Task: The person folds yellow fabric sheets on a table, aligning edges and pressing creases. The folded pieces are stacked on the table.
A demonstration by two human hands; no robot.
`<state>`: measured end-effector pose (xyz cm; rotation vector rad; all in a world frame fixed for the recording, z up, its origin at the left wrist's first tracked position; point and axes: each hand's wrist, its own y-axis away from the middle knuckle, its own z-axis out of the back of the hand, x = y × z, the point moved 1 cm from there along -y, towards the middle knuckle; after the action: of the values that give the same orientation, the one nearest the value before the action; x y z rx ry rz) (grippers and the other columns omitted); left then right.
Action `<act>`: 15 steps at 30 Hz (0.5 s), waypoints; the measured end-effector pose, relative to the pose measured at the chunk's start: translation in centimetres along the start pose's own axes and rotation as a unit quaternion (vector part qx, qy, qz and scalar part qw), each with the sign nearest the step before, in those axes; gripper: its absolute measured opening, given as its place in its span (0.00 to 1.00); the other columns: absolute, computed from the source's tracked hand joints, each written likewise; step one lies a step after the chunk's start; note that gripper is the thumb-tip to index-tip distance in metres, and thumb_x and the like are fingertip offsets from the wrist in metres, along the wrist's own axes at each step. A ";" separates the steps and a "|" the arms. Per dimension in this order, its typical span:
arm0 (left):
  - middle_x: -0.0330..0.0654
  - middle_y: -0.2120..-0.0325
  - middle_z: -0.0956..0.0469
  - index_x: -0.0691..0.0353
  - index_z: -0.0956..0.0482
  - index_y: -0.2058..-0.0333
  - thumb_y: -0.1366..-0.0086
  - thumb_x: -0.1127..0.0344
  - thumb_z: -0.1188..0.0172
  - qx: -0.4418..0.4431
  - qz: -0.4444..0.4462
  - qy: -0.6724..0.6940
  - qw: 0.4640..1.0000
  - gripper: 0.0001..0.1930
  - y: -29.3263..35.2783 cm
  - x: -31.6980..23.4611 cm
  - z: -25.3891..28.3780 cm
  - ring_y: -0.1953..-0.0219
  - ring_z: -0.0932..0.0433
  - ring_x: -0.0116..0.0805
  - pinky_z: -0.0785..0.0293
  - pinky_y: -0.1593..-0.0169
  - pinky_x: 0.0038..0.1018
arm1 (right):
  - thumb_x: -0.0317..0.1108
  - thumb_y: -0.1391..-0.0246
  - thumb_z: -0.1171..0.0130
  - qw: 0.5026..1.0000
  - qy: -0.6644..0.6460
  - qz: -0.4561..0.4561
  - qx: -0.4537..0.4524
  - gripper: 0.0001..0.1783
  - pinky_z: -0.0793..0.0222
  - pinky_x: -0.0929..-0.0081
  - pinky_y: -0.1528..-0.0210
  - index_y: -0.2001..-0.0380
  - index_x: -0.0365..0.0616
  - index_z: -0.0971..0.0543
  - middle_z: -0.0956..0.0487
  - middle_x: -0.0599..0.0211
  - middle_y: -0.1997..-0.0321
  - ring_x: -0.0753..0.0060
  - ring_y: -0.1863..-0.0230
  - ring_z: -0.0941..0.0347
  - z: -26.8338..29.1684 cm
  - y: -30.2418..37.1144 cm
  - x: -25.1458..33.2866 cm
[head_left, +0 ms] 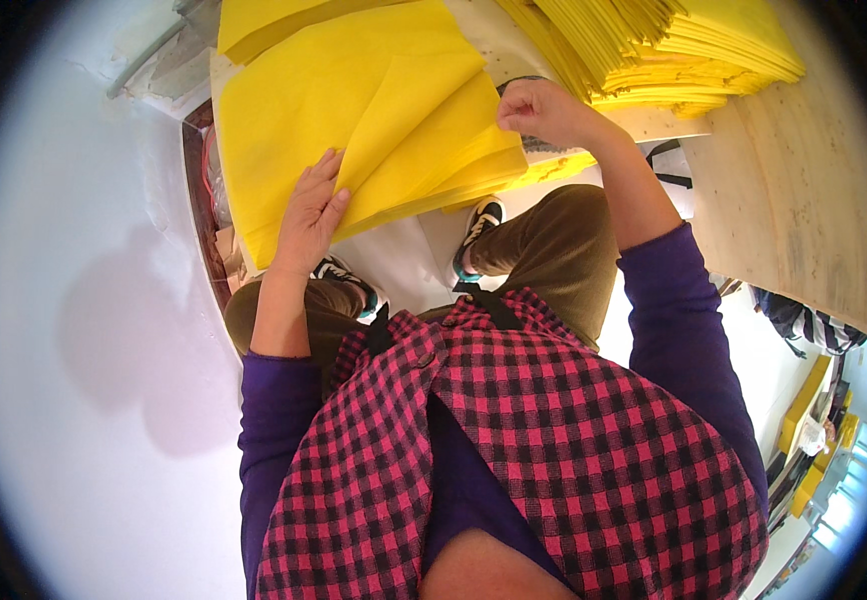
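Checked pink-and-black cloth [514, 460], worn over purple sleeves [274, 430], fills the view at six o'clock, closest to the lens. Going from nine o'clock toward three: a pale floor [84, 330] with a soft shadow, then the left hand [312, 215] lying flat on a yellow sheet [354, 120] at about eleven o'clock, its fingers [326, 175] spread slightly apart and pressing down, not clamped on anything. That sheet is the top one of a low pile resting on a pale surface [654, 122]; it is thin, matte and limp, with a soft fold running across it. At twelve o'clock the right hand [544, 110] has its fingers pinched together on the sheet's far corner. Below the hands, olive trousers [554, 250] and striped shoes [479, 225] show. At one o'clock sits a taller stack of yellow sheets [674, 45], edges fanned and layered. A bare wooden board [804, 190] curves down at two o'clock.

Judging by the hold, doing this well means keeping the flat palm steady as an anchor while drawing the pinched corner evenly, so only one sheet lifts and the fold stays straight.
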<state>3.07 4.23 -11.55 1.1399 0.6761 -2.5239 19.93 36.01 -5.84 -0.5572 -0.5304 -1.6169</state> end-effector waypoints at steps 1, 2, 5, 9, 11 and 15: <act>0.46 0.42 0.33 0.65 0.25 0.53 0.32 0.60 0.50 0.000 -0.001 -0.002 1.000 0.16 0.0 0.0 0.0 0.36 0.41 0.48 0.53 0.34 0.43 | 0.34 0.50 0.40 1.000 -0.001 0.004 0.001 0.10 0.32 0.75 0.64 0.70 0.38 0.21 0.22 0.65 0.72 0.72 0.69 0.28 0.1 -0.2 0.0; 0.46 0.42 0.33 0.65 0.25 0.53 0.32 0.60 0.50 0.000 -0.002 -0.002 1.000 0.17 0.0 0.0 0.0 0.36 0.41 0.48 0.52 0.34 0.43 | 0.34 0.50 0.40 1.000 -0.003 0.008 0.002 0.10 0.32 0.75 0.64 0.70 0.38 0.21 0.23 0.65 0.73 0.73 0.70 0.28 0.1 -0.4 0.0; 0.46 0.42 0.33 0.65 0.25 0.53 0.32 0.60 0.50 0.000 -0.005 -0.003 1.000 0.17 0.0 0.0 0.0 0.36 0.41 0.48 0.52 0.34 0.43 | 0.35 0.49 0.41 1.000 -0.011 0.003 0.003 0.10 0.32 0.75 0.65 0.69 0.38 0.21 0.23 0.66 0.75 0.74 0.71 0.29 0.2 -0.6 0.1; 0.46 0.42 0.32 0.65 0.25 0.53 0.32 0.60 0.50 0.000 -0.003 -0.004 1.000 0.17 0.0 -0.1 0.0 0.36 0.41 0.48 0.52 0.34 0.43 | 0.35 0.49 0.41 1.000 -0.024 0.000 0.008 0.09 0.33 0.75 0.66 0.69 0.39 0.22 0.24 0.67 0.76 0.76 0.72 0.30 0.4 -0.8 0.3; 0.46 0.42 0.33 0.65 0.25 0.53 0.32 0.60 0.50 -0.001 -0.004 -0.006 1.000 0.17 0.0 -0.1 0.0 0.36 0.41 0.48 0.52 0.34 0.42 | 0.35 0.49 0.41 1.000 -0.027 0.006 0.000 0.10 0.32 0.75 0.66 0.69 0.39 0.22 0.23 0.67 0.76 0.75 0.72 0.30 0.5 -0.8 0.6; 0.45 0.41 0.33 0.65 0.25 0.52 0.33 0.60 0.50 0.000 -0.007 -0.012 1.000 0.17 0.1 -0.1 0.1 0.36 0.41 0.47 0.52 0.34 0.42 | 0.35 0.50 0.41 1.000 -0.005 0.019 -0.016 0.10 0.32 0.73 0.67 0.69 0.39 0.22 0.23 0.64 0.75 0.73 0.72 0.29 1.0 -1.0 1.4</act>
<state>3.10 4.15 -11.47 1.1077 0.6805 -2.5439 18.83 35.70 -4.23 -0.5956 -0.4997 -1.5897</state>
